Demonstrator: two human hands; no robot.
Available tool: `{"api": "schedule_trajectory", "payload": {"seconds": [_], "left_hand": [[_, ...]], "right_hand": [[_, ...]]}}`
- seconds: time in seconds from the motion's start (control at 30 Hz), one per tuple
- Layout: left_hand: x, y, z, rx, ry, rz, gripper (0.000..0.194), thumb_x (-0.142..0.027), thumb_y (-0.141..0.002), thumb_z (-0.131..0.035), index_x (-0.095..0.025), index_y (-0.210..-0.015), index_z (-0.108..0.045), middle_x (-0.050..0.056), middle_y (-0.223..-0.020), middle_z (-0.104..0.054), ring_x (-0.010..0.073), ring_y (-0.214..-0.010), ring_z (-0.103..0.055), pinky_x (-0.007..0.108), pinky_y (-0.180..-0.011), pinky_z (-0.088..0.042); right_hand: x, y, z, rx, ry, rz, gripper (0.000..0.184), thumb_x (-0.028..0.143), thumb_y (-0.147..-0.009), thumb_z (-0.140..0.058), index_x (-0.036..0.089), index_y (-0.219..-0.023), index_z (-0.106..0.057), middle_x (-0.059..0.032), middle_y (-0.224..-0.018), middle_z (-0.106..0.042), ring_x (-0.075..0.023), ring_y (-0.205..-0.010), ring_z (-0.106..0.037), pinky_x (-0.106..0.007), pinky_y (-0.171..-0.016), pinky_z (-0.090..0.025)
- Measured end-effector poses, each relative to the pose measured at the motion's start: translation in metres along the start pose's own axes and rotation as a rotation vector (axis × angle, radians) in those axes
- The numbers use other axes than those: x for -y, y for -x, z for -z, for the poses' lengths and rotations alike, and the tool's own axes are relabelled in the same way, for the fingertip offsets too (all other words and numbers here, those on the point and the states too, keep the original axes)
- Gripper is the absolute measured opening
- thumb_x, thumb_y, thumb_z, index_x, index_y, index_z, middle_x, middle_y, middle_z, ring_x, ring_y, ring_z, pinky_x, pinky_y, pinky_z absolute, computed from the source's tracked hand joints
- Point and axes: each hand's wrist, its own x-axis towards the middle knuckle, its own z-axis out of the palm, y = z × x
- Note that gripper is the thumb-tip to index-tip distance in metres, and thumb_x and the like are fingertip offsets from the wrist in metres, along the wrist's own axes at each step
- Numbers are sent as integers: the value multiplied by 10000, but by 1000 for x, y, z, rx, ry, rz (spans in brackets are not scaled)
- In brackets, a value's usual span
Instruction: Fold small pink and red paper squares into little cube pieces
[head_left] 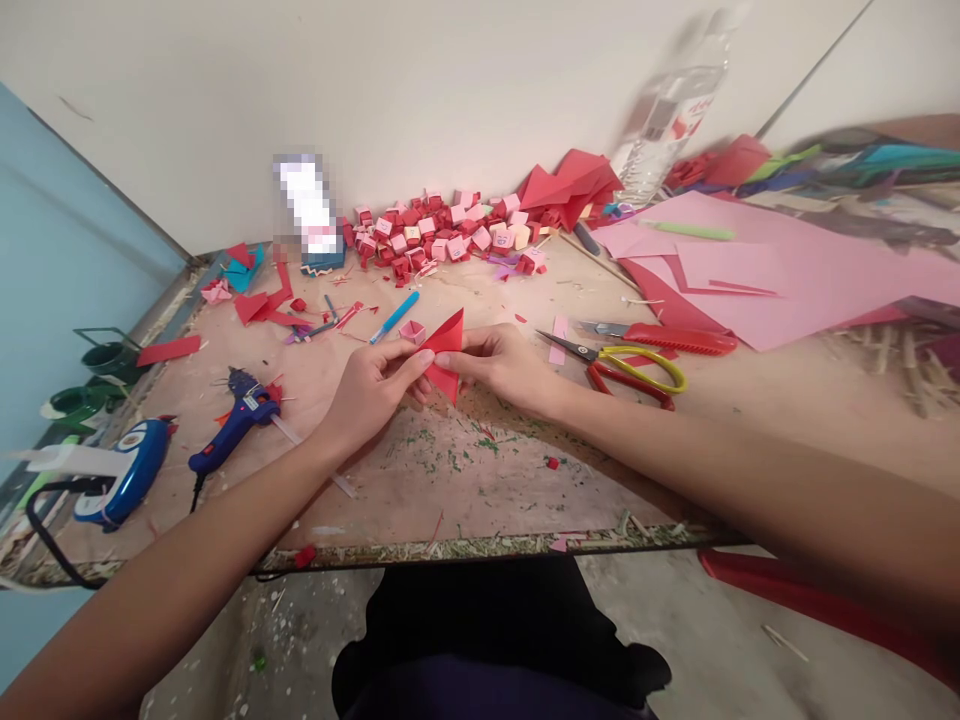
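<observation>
Between my two hands is a red piece of folded paper, its pointed corners sticking out above and below my fingers. My left hand pinches its left side with thumb and fingers. From the right, my right hand grips the same paper, thumb close to the other thumb. A small pink paper box sits just beyond my left fingers. Behind it lies a blue pen. To the right of my right hand rest yellow-and-red-handled scissors and a red-handled cutter.
A blue glue gun and a blue-and-white device are at left. Many small pink and red paper boxes are heaped along the wall, near a blurred bright phone. Pink sheets and a plastic bottle are at right.
</observation>
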Motion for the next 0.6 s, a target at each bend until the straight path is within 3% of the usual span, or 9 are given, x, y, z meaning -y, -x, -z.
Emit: {"api": "schedule_trajectory", "payload": {"seconds": [0.2, 0.4, 0.6], "left_hand": [[4, 1, 2, 11, -164, -84, 403, -365, -1042, -603, -217, -668, -617, -2, -604, -639, 146, -544, -587, 288, -597, -490], [6, 0, 5, 29, -283, -155, 438, -376, -1071, -550, -225, -660, -557, -9, -623, -579, 167, -617, -534, 328, -654, -434], [5, 2, 3, 35, -279, -152, 419, -372, -1071, -548, -226, -678, -530, -24, -616, -545, 162, -600, -505, 338, -664, -419]], "right_hand": [[0, 0, 1, 35, 9, 18, 319, 481, -907, -824, 168, -847, -815, -40, -809, -771, -147, -696, -616, -288, -635, -494], [3, 2, -1, -16, -78, -1, 363, 539, -869, -870, 177, -865, -837, -31, -794, -756, -137, -670, -592, -285, -627, -510], [4, 2, -2, -20, -129, 6, 412, 554, -857, -891, 187, -702, -785, -20, -701, -709, -134, -639, -579, -280, -598, -494]]}}
